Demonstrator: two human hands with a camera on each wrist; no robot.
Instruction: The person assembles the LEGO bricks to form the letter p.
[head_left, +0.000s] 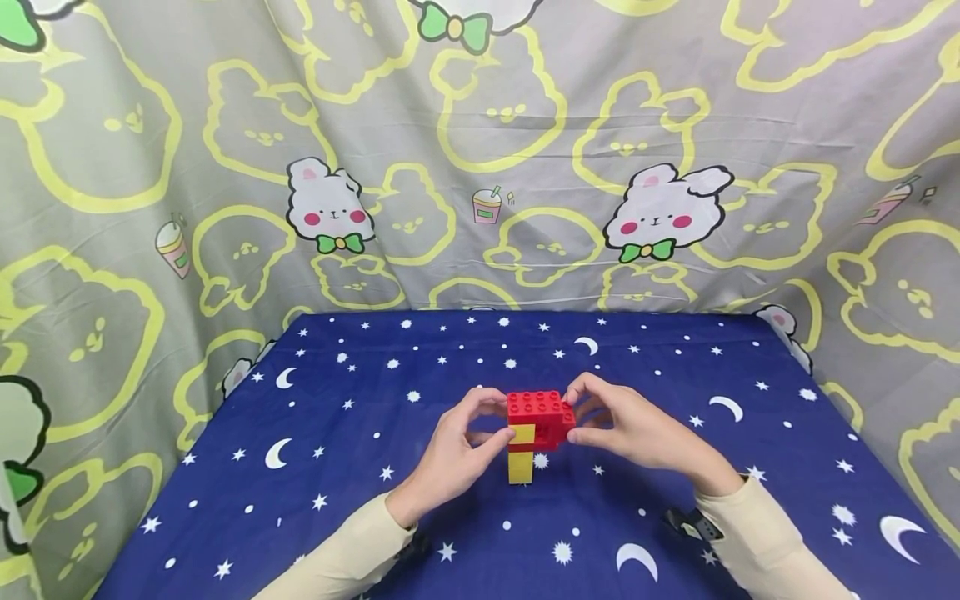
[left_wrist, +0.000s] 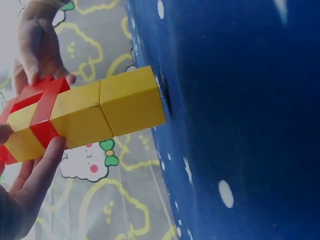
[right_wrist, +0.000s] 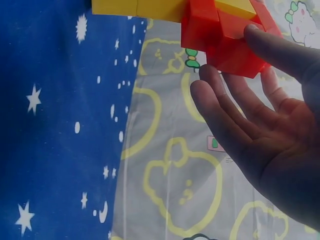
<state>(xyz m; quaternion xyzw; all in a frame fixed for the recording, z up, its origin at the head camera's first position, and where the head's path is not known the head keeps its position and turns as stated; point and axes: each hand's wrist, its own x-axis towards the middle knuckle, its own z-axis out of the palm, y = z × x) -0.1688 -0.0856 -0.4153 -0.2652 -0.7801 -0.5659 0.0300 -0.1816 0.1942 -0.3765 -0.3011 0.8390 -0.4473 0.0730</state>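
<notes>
A toy building-block assembly (head_left: pixel 536 404) stands upright in front of me, made of red and yellow bricks. Its lower part is a column of yellow bricks (left_wrist: pixel 131 100); whether the bottom touches the cloth I cannot tell. A wide red studded brick tops it, and a smaller red brick (right_wrist: pixel 235 57) juts out on the right. My left hand (head_left: pixel 457 446) grips the left side of the assembly, thumb at the upper yellow brick (head_left: pixel 523 433). My right hand (head_left: pixel 630 425) pinches the jutting red brick between thumb and fingers.
A dark blue cloth (head_left: pixel 337 500) with white stars and moons covers the table. Behind it and along both sides hangs a grey curtain (head_left: pixel 420 275) printed with yellow outlines and white rabbits. Dark straps (head_left: pixel 693 525) sit at my wrists.
</notes>
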